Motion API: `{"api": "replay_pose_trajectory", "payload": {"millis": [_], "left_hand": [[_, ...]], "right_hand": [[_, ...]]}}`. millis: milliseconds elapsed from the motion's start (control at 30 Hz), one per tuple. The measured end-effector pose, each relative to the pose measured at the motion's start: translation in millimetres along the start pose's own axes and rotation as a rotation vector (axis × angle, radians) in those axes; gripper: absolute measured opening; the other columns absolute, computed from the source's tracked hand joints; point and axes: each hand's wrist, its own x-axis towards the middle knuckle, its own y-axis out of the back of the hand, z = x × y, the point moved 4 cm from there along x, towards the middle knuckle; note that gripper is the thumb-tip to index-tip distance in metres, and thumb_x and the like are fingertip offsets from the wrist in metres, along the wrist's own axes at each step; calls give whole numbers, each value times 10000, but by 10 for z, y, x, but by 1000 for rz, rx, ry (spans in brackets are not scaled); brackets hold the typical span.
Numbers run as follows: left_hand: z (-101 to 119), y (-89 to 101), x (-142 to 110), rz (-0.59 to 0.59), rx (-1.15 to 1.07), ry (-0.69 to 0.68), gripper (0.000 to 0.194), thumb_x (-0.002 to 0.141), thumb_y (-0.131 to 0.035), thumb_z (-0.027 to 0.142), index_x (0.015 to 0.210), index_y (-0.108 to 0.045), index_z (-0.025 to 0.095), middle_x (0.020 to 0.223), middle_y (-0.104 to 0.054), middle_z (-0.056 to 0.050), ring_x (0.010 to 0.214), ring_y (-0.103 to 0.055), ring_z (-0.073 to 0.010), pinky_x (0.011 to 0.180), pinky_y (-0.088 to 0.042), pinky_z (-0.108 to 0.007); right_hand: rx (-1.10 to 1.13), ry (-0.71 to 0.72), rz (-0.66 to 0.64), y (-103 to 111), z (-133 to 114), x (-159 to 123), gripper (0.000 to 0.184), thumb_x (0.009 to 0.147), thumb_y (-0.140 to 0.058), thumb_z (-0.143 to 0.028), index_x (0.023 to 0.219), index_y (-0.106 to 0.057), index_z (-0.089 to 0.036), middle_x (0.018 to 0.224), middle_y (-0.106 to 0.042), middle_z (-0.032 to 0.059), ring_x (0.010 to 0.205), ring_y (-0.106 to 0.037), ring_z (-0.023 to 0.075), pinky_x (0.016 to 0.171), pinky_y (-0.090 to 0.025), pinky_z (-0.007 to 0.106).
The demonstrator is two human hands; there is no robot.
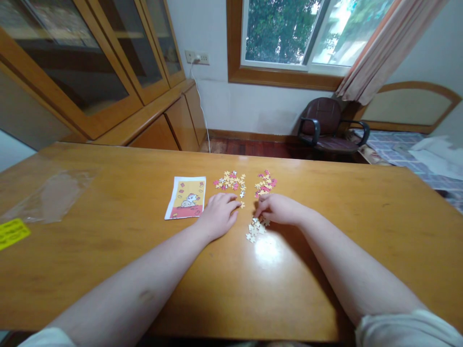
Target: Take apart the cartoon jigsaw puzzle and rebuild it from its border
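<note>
The right grip (278,208) is hovering with its fingers bent down at the far edge of a pile of pale puzzle pieces (256,230); whether it is pinching one, I cannot tell. The left grip (220,215) is resting loosely spread, apparently holding nothing, its fingertips just beside a single yellow piece (242,205). Beyond the hands, yellow, pink and white pieces are lying in two loose groups, a left group (229,180) and a right group (265,184), with a gap between them. Judging by this layout, the sorting is looking well along: many pieces are showing printed faces, while the pale pile is remaining to be dealt with. No joined section is showing clearly. Left of the left grip, a picture sheet (190,196) is lying face up on the bench (144,166), and farther left a clear plastic bag (60,195) is lying near a yellow label (13,233).
</note>
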Motion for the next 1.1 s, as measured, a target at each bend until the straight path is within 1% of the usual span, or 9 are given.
{"api": "replay_pose_trajectory", "payload": {"millis": [67,167,233,333,467,833,933,1000,1100], "left_hand": [[33,17,2,-16,-27,-40,239,879,-509,182,1049,-674,209,1173,-630,-75,1074,-526,-250,955,-415,-456],[99,34,-4,-80,-57,-115,216,896,-486,189,981,-682,220,1101,-648,-57,1031,-535,-234,949,-412,-440],[143,34,-16,-127,-71,-179,235,903,-489,207,1035,-681,242,1090,-642,-51,1023,-530,-227,955,-403,-434],[179,21,-35,-160,-62,-256,304,905,-500,228,1158,-655,292,1154,-614,-55,1069,-508,-238,968,-389,-447],[161,3,-41,-160,-39,-268,311,910,-488,226,1145,-675,308,1207,-596,-65,1102,-497,-250,978,-383,-470],[113,39,-26,-123,-27,-250,292,881,-508,186,1042,-729,286,1142,-644,-58,1062,-523,-241,966,-405,-466],[80,37,-20,-110,-26,-220,289,878,-511,186,1044,-728,280,1134,-652,-49,1044,-529,-236,957,-412,-456],[47,34,-10,-93,-19,-183,288,872,-511,177,1035,-729,269,1122,-660,-47,1028,-534,-236,952,-413,-456],[-11,35,9,-56,1,-101,284,866,-499,160,1008,-732,238,1089,-672,-54,1016,-542,-244,932,-420,-457]], "right_hand": [[-12,-4,32,-4,24,10,362,733,-535,-12,897,-778,-224,907,-647,35,796,-597,149,794,-466,261],[3,10,68,-30,44,30,324,768,-528,-25,915,-761,-195,921,-655,48,825,-604,156,815,-467,271],[23,28,80,-54,42,46,275,785,-549,-45,913,-750,-180,910,-660,52,832,-608,158,820,-469,274],[28,30,95,-76,36,66,240,797,-563,-54,898,-743,-175,905,-662,55,818,-610,156,819,-472,280],[-6,39,112,-72,26,68,265,799,-549,-43,903,-750,-181,901,-644,54,814,-605,153,805,-473,275],[-123,72,122,-27,-3,18,297,798,-533,-92,944,-768,-201,882,-638,51,794,-594,159,778,-460,271],[-192,35,146,-1,15,12,290,807,-533,-121,951,-769,-209,898,-657,52,795,-602,164,769,-453,269],[-252,-23,175,18,47,19,280,821,-528,-143,952,-767,-212,923,-674,57,832,-614,173,783,-446,268],[-338,-230,242,63,138,25,269,852,-499,-166,899,-761,-203,914,-693,69,829,-626,187,760,-442,275]]}}
